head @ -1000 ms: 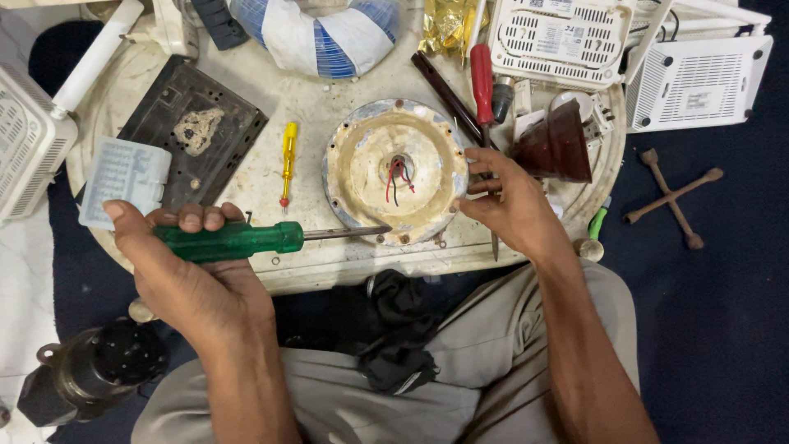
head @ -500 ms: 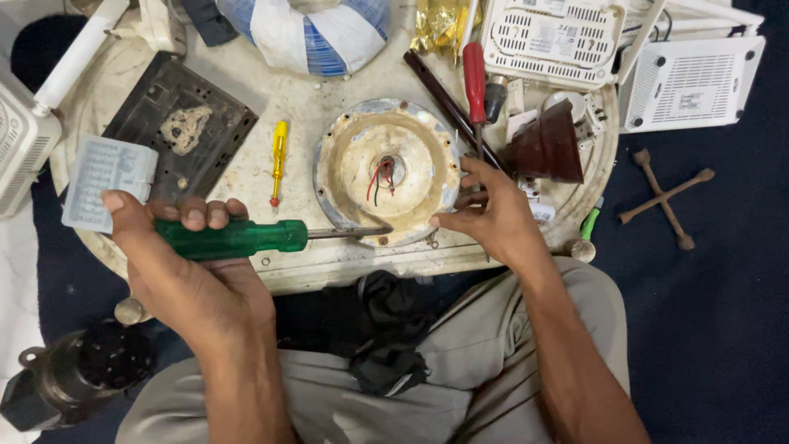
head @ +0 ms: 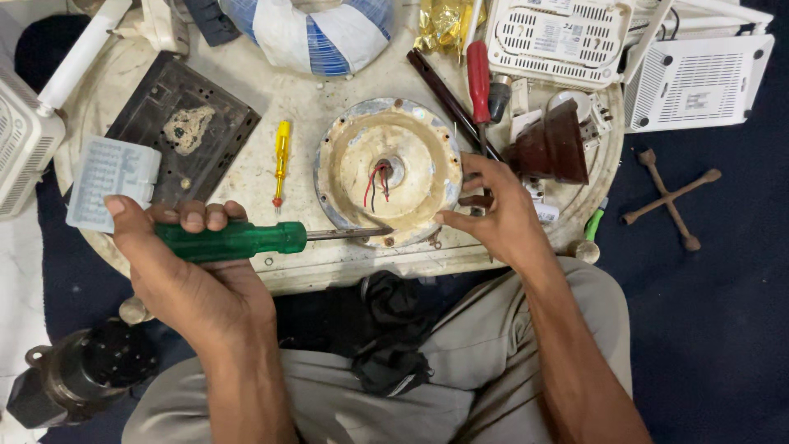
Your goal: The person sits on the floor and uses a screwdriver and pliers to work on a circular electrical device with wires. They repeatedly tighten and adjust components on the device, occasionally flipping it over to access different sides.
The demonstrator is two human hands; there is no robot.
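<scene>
Head view: the left hand [head: 193,275] grips a green-handled screwdriver [head: 238,241], its tip at the lower rim of a round cream motor housing [head: 390,168] on the worktop [head: 329,263]. The right hand [head: 497,214], fingers loosely curled, steadies the housing's right edge.
</scene>
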